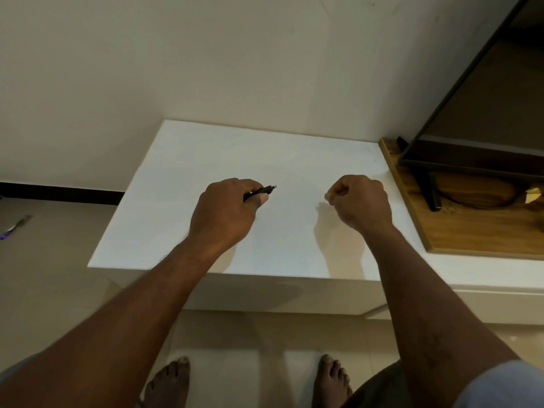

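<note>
While bare feet stand on glossy floor at the counter's near edge, the left hand over its middle grips a slim black pen-like tool, its metal tip pointing right. A firm pinch near the tip should steady it. The right hand is curled tight; whether it holds anything, I cannot tell. The counter is smooth, matt white, with a grained wooden board at its right edge.

White rectangular tabletop runs flush to the wall; at its right end lies a brown wooden board, with a black screen stand planted on it.
</note>
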Tool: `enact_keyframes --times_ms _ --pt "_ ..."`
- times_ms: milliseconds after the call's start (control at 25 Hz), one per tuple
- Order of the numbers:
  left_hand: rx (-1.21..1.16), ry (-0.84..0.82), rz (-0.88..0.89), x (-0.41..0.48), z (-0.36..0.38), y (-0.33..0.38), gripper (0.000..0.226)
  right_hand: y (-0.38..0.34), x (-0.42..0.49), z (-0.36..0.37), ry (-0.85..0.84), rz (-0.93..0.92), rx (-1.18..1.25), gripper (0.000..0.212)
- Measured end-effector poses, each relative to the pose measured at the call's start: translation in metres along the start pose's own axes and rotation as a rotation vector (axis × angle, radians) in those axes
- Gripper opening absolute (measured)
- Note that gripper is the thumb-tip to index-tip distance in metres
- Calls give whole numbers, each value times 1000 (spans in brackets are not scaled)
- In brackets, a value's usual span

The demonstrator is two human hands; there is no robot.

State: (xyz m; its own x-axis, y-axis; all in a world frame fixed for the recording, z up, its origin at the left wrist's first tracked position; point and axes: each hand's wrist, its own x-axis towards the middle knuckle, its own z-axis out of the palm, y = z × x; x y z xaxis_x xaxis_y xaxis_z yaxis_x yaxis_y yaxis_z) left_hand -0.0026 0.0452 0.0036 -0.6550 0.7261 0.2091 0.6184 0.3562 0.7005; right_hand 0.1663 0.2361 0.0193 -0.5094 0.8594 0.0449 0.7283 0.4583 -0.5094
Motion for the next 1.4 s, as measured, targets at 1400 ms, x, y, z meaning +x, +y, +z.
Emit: enact_keyframes --times_ms 1400 --pt "47 1 94 -1 4 8 24 -63 -21 16 -320 48 662 16"
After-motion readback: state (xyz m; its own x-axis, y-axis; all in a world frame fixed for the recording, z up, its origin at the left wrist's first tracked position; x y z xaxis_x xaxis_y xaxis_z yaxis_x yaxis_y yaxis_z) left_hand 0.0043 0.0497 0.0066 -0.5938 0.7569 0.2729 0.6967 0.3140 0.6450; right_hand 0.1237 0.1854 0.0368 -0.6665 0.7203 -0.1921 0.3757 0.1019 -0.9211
